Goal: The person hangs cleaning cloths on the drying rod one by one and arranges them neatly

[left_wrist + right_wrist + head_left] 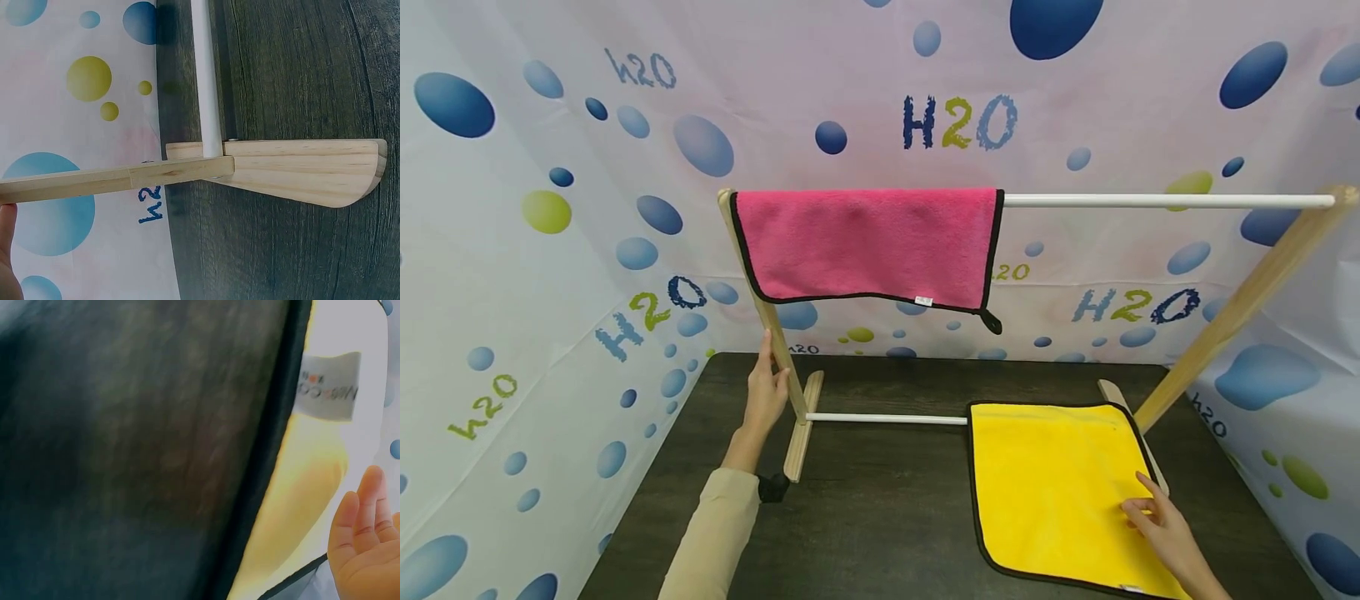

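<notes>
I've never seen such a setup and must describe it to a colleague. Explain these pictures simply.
There is no machine, just a person's bare left hand and right hand. The wide picture comes from a camera worn on the head; the two closer ones come from a camera on each wrist.

A rack stands on the dark table. A pink cloth hangs over its top bar; a yellow cloth covers part of the lower bar.

The left hand touches the left post. The right is at the yellow cloth, seemingly without gripping it.
</notes>
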The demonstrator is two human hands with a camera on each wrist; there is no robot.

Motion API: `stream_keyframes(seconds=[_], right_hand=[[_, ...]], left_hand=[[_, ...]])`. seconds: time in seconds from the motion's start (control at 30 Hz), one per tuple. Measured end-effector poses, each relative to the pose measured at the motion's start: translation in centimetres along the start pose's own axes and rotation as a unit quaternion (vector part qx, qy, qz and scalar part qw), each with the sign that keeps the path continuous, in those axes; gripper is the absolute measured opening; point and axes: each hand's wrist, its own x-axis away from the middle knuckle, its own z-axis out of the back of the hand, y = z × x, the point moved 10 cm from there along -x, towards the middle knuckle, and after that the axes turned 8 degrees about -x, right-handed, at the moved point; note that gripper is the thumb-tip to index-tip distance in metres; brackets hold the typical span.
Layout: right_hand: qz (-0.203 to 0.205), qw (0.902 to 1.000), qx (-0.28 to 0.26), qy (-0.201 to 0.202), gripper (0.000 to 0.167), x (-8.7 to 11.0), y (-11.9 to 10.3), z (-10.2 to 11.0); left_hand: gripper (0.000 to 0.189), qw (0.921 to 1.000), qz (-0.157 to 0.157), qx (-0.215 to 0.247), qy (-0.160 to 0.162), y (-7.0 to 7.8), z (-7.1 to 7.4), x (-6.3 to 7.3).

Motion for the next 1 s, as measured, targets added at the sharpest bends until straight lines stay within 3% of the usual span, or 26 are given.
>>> stream_keyframes(seconds=[0.47, 0.7, 1.0], right_hand=[[-0.014, 0.9993, 0.031, 0.018, 0.075, -0.1, 2.2, 1.5], [-0.067, 0.9965, 0.034, 0.037, 0.084, -0.2, 4.6, 2.7], [-0.077, 0.9938, 0.06, 0.053, 0.071, -0.4, 5.5, 3.8]], left_hand=[[0.081, 0.9999, 0.008, 0.002, -0.008, 0.1, -0.1, 0.0], [0.083, 1.0, 0.001, -0.001, 0.0, 0.1, 0.0, 0.0], [0.084, 0.9999, -0.006, 0.009, 0.005, 0.3, 0.0, 0.0]])
